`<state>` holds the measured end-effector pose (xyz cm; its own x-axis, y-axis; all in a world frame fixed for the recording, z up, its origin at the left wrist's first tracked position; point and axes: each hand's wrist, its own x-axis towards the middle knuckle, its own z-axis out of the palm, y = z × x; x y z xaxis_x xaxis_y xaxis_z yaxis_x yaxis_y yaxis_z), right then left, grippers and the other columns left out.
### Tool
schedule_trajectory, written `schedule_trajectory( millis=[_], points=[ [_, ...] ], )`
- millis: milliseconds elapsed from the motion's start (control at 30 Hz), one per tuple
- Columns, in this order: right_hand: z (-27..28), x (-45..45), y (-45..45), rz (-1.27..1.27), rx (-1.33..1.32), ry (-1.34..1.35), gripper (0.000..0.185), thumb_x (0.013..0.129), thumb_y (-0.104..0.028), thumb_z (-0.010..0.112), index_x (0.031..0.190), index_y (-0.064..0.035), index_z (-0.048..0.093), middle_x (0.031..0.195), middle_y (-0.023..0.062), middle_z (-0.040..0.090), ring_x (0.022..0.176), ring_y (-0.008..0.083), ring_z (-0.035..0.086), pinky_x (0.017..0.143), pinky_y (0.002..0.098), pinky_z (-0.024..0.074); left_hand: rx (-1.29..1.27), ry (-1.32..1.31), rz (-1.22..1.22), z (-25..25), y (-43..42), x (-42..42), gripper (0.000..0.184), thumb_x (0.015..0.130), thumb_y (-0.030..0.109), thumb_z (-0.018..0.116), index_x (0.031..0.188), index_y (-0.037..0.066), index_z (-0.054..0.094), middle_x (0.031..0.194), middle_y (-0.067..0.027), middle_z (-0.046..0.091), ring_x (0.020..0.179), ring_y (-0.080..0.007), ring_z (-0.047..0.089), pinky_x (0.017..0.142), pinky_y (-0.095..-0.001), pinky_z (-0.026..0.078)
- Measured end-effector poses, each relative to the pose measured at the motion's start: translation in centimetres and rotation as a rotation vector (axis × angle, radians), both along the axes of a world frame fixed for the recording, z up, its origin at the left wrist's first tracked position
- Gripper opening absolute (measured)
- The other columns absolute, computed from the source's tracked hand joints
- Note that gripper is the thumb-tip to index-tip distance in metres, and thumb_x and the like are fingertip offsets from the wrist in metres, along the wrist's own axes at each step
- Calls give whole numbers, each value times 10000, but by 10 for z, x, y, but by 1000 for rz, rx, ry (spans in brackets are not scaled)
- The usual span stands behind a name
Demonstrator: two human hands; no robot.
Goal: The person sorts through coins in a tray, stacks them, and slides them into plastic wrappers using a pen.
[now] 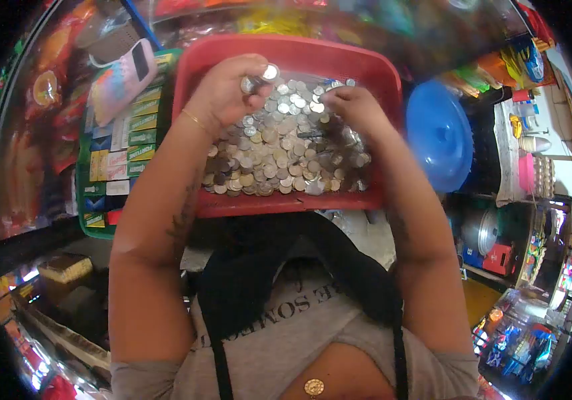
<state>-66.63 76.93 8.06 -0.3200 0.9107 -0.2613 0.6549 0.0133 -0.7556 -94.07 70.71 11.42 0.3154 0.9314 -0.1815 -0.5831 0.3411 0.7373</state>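
A red plastic tray [286,205] holds a wide heap of silver-coloured coins [266,155]. Above its left part, my left hand [231,90] is closed around a few coins [270,73], which show at the thumb and fingers. On the right side of the tray, my right hand [355,107] is over the coins with its thumb and fingers pinched together. Something small and shiny shows at those fingertips, too blurred to tell whether it is held or lies behind them.
Left of the tray, a green tray [85,210] holds small boxes and a pastel case [125,81]. A blue plastic basin [439,137] stands close on the right. Colourful packets [49,93] line the left, and shelves with goods are at the right.
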Motion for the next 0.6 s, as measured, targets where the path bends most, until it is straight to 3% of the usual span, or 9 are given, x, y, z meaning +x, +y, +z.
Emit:
schedule_trajectory(
  millis=[33,67,167,200,300,400,500,533,600],
  points=[
    [-5,-6,1,51,102,-68,273,865,-291,702,972,-41,730,861,97,701,795,175,646,721,316,497,1,24,29,1,0,0,139,865,183,641,884,50,605,787,-25,581,671,-124,547,562,-240,428],
    [-8,-9,3,83,210,-314,334,830,-344,725,998,-55,720,916,138,710,893,277,674,793,392,514,1,49,58,1,0,2,137,866,174,639,892,45,603,815,-40,594,706,-140,569,604,-251,461],
    [13,-27,-17,51,214,-504,388,794,-379,746,1011,-60,708,969,167,706,934,340,667,804,434,515,88,182,72,-5,4,-1,125,867,142,635,925,37,602,898,-69,618,821,-175,617,736,-293,519],
    [19,-32,-18,62,224,-574,418,779,-397,755,1018,-58,698,988,166,705,951,323,667,820,430,515,136,236,64,-7,6,-1,123,867,131,634,938,35,602,925,-76,622,861,-184,630,781,-307,532],
    [4,-34,-9,33,216,-574,408,763,-374,773,1007,-54,704,1005,168,703,970,310,667,829,422,515,75,93,0,-6,5,1,67,875,124,600,877,83,547,1110,-166,663,979,-256,672,719,-302,514],
    [4,-22,-12,117,246,-458,371,748,-322,789,989,-51,710,957,146,711,894,276,681,802,399,520,191,259,16,5,-2,6,83,877,43,603,855,55,524,1124,-213,653,994,-317,676,758,-346,563],
    [4,-14,-4,84,178,-356,360,736,-272,796,983,-25,711,901,118,715,784,234,672,748,372,522,45,54,-14,0,3,4,94,876,27,617,865,34,523,1134,-225,648,982,-334,678,790,-365,584],
    [4,-7,3,115,158,-194,218,768,-227,758,855,-37,698,796,71,692,656,171,615,609,318,487,39,64,-12,-1,3,4,89,879,34,616,872,33,527,1138,-224,647,982,-335,677,796,-367,585],
    [10,13,11,-63,-213,507,140,792,-185,721,810,-67,649,759,47,661,626,143,588,538,283,437,95,202,5,3,0,7,79,890,48,609,886,30,532,1133,-213,644,984,-337,676,805,-372,587]
  ],
)
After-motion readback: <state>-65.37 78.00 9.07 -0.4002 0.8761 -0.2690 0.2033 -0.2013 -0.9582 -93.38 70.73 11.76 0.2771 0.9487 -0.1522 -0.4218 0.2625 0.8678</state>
